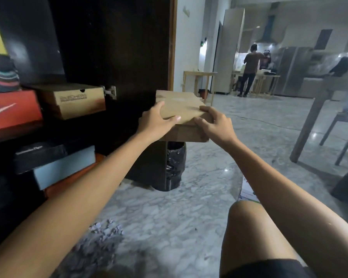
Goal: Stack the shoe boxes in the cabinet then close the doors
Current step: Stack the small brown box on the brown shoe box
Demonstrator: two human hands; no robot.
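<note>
From the head camera, both hands were clamped on a brown box (181, 106), held in the air in front of the open cabinet door (117, 57). The left hand (156, 122) gripped the near left corner, thumb laid across the lid; the right hand (214, 125) curled over the near right corner. The box hung right of the shelves, well apart from them, above a black bin (174, 165).

Inside the cabinet, a tan box (76, 101) sat beside a red box (12, 109) on the upper shelf; a black box (40, 155) lay on a grey box (64, 167) below.

By my reading, the carrying step was in hand. The next move would call for swinging the box left, past the door edge, and setting it squarely on the tan box or another stack. The doors were not yet closed.
</note>
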